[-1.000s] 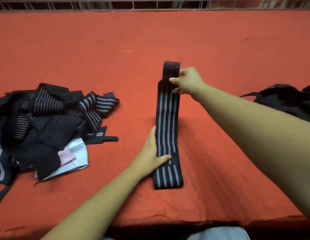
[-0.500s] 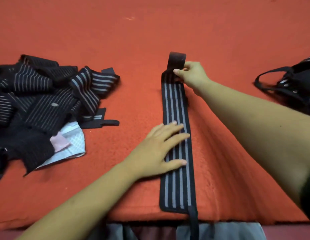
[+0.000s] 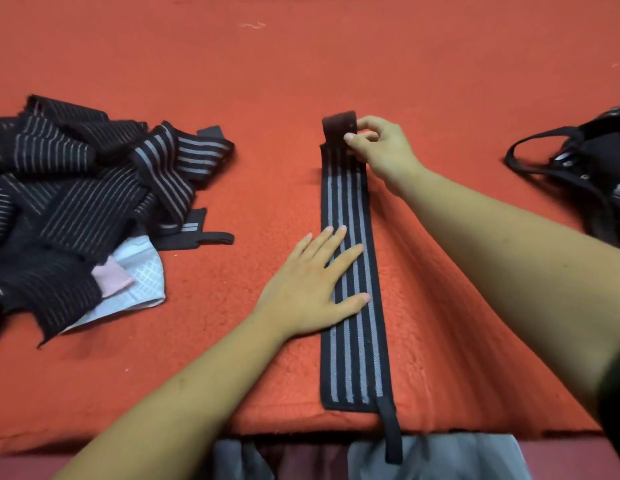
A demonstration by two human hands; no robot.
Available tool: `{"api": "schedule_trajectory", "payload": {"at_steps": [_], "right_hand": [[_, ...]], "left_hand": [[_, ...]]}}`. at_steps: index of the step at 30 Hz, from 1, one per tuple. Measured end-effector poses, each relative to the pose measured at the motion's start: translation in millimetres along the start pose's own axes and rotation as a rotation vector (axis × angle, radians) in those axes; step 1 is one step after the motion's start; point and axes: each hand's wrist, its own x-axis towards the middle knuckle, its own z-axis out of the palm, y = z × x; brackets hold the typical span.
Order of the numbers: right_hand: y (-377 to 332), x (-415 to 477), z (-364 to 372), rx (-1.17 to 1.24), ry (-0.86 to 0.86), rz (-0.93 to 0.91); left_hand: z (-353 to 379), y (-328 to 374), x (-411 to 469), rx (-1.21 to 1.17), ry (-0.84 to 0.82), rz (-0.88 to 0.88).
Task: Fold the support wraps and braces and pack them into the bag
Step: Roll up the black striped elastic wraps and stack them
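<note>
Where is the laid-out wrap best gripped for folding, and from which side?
Probably at the far tab of the wrap, from the right, where the right hand pinches it: that end curls up off the cloth, giving fingers room, while the left hand presses the middle flat.

Orange-red fleecy cover (image 3: 440,81) over the whole surface, pale thread scrap (image 3: 253,26) far back, grey cloth (image 3: 440,459) below its near edge.
</note>
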Motion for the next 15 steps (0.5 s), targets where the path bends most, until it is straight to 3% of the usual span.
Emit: {"api": "schedule_trajectory", "payload": {"at_steps": [9, 15], "right_hand": [[6, -83, -15, -0.019, -0.153, -0.079], [20, -114, -9, -0.087, -0.235, -0.06]], "left_hand": [[2, -4, 0, -0.062, 0.112, -0.033], [0, -5, -1, -0.245, 0.172, -0.118]]}}
